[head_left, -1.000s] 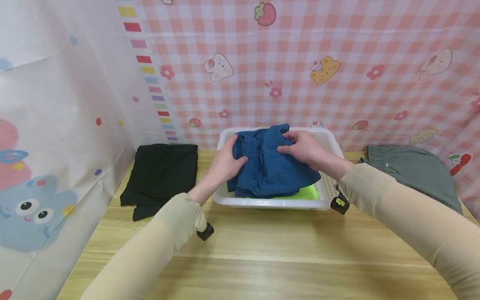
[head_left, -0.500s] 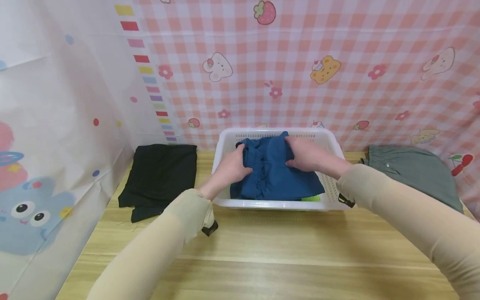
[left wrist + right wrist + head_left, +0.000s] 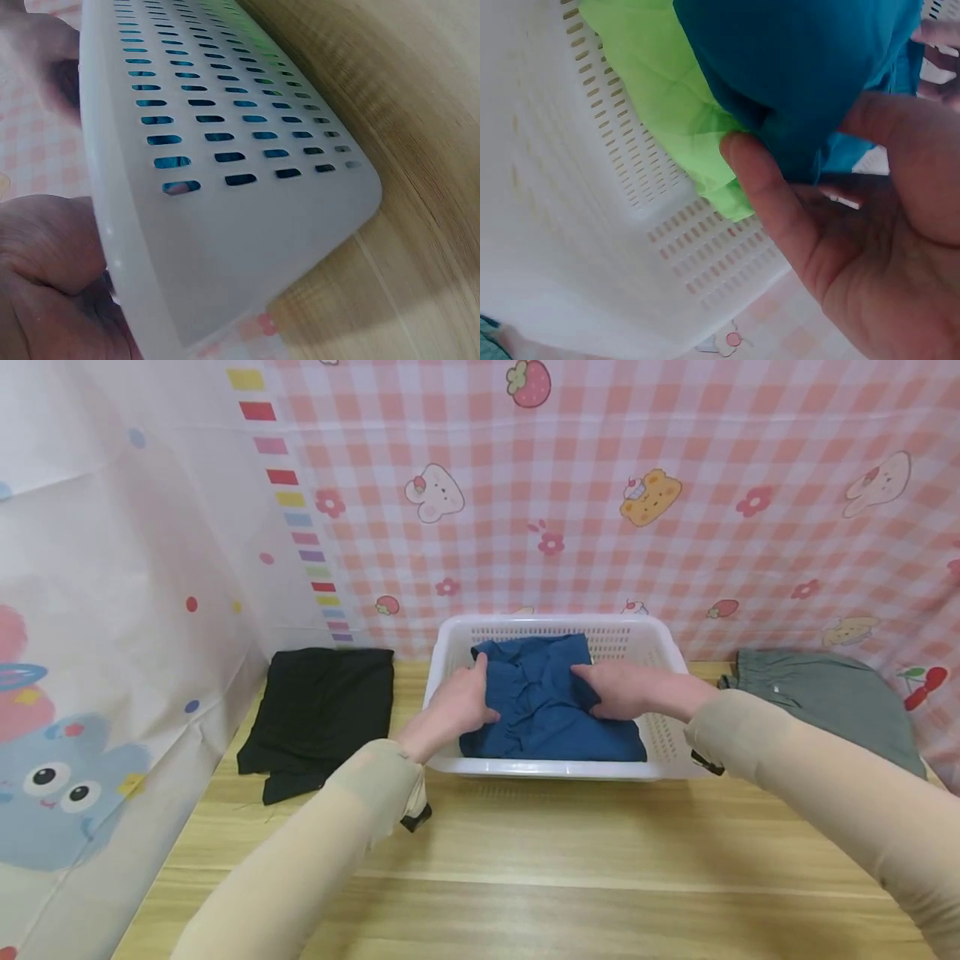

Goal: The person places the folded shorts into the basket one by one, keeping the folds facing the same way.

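Observation:
Folded blue pants (image 3: 540, 693) with a gathered elastic waistband lie in a white plastic basket (image 3: 555, 768). My left hand (image 3: 453, 706) holds their waistband side, thumb toward the front; in the left wrist view the basket wall hides most of its fingers. On the other side my right hand (image 3: 626, 687) grips the edge, and the right wrist view shows blue cloth between its thumb and fingers. Bright green cloth (image 3: 656, 90) sits under the pants, one finger of my right hand against it.
Folded black cloth (image 3: 322, 710) lies on the wooden table (image 3: 525, 860) left of the basket. A grey-green garment with an elastic waist (image 3: 825, 697) lies to the right. A pink checked curtain (image 3: 495, 560) hangs right behind the basket.
Both hands have lowered the blue pants into the basket. The pants now lie flatter and cover the green cloth in the head view. My right hand has come slightly nearer the front.

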`<state>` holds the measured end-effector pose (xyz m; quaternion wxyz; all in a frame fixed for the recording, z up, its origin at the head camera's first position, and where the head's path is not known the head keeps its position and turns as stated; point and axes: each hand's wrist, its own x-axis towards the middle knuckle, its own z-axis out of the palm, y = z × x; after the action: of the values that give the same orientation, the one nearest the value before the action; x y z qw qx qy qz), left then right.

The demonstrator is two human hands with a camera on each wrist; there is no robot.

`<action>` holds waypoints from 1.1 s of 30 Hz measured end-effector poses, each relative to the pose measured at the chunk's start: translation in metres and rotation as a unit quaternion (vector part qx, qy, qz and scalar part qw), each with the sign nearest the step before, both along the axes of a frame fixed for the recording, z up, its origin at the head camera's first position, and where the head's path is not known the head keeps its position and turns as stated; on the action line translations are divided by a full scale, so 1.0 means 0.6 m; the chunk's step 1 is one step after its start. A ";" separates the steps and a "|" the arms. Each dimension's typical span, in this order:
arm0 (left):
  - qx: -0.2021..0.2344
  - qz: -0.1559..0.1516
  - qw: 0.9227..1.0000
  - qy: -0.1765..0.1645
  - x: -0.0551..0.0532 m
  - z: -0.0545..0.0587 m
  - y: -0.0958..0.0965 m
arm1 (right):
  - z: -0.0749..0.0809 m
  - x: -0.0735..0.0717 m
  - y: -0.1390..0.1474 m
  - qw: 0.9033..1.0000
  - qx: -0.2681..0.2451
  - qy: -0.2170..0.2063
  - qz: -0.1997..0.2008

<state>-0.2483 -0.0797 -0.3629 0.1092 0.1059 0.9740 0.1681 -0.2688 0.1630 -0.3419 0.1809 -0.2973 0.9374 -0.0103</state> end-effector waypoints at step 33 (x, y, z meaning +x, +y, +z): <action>-0.138 -0.094 0.985 -0.028 0.009 -0.022 -0.005 | -0.028 0.014 0.020 0.985 0.126 -0.122 -0.006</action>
<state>-0.2428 -0.0824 -0.3760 0.1650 0.1766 0.9701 0.0235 -0.2602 0.1749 -0.3586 0.3296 -0.2631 0.9040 0.0708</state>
